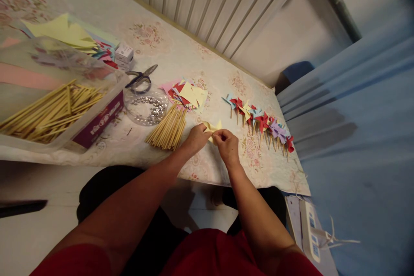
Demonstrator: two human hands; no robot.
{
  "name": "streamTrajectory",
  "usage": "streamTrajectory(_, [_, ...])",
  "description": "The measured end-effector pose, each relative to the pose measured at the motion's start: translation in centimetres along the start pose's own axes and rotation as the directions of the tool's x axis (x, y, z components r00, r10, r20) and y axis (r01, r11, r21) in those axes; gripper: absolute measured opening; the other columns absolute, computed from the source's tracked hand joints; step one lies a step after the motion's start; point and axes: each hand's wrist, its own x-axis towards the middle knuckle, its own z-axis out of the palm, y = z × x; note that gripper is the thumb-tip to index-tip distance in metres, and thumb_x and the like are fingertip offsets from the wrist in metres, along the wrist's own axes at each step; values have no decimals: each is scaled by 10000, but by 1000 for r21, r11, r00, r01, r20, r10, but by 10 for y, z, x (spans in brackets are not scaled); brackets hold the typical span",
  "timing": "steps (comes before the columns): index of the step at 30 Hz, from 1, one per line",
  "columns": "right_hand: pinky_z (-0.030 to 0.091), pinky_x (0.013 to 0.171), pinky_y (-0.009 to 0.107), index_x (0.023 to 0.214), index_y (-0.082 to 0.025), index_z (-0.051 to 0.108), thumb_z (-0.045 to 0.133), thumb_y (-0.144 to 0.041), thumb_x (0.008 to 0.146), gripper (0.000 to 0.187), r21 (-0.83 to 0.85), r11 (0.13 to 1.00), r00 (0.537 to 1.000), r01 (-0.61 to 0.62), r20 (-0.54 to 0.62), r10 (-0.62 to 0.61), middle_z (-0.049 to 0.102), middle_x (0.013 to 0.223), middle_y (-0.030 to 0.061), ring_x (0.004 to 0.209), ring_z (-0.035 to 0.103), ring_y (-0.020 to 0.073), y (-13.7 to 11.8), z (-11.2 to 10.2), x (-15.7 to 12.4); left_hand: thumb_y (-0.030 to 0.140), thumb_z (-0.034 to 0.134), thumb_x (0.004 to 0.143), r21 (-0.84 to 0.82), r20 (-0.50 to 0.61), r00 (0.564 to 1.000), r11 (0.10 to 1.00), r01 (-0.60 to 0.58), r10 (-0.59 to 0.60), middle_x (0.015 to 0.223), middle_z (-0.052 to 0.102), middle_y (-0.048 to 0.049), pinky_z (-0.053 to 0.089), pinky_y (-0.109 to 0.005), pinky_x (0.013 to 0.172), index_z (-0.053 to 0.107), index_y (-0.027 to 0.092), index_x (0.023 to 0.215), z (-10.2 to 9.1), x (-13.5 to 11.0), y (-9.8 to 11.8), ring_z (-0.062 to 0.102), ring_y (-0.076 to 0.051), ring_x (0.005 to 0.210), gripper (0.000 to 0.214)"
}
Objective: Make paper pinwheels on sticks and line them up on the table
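Between my two hands is a piece of yellow paper (216,126), partly folded into curved points. My left hand (198,136) pinches its left side. With closed fingertips my right hand (227,143) grips its lower right side; whether a pin is also in the fingers is hidden. Left of my left hand lies a fan of thin wooden sticks (168,128). Just beyond it is a stack of cut coloured paper (190,95). To the right of my right hand, a row of finished paper pinwheels (262,121) on sticks lies on the cloth.
A clear round dish of metal pins (147,108) stands beside scissors (141,78). A plastic box (106,112) of sticks fills the left, with small white boxes (124,53) and yellow sheets (61,30) behind. A radiator (200,0) borders the table; a blue curtain (349,129) hangs right.
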Motion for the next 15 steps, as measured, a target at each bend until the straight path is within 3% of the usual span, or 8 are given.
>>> streamTrajectory(4, [418,741,309,725,-206,652,561,-272,813,143,-193,955,974,227,60,-219,618,751,36,751,531,179,-4,-7,1,168,561,718,16,4,1000,1000,-15,15,693,584,14,376,-244,645,597,141,721,1,2,-3,513,-140,694,46])
streamTrajectory(6, [421,729,306,716,-204,649,564,-272,806,141,-168,966,981,195,43,-191,615,737,31,735,529,176,-4,-5,2,175,564,716,10,-4,1000,1000,-12,12,698,587,13,375,-242,636,598,141,721,1,3,-3,512,-140,694,48])
streamTrajectory(11, [399,570,258,707,-187,641,577,-314,766,154,88,991,995,-98,10,98,571,608,-19,579,487,140,2,5,2,179,560,726,21,0,1000,1000,-2,2,714,596,10,382,-239,637,612,137,754,-1,2,-3,532,-146,724,73])
streamTrajectory(13, [405,593,264,700,-192,643,576,-306,765,147,49,998,999,-46,1,46,587,630,-11,602,501,145,2,4,3,176,557,728,40,-2,1000,999,-3,3,707,594,9,385,-243,642,616,137,758,-1,2,-3,537,-148,724,77])
streamTrajectory(15, [416,651,281,695,-200,646,576,-286,773,136,-51,995,997,83,6,-83,611,686,9,659,523,157,1,1,4,175,552,729,52,-4,1000,999,-10,10,703,594,7,389,-247,646,618,136,754,-1,2,-3,536,-149,717,81])
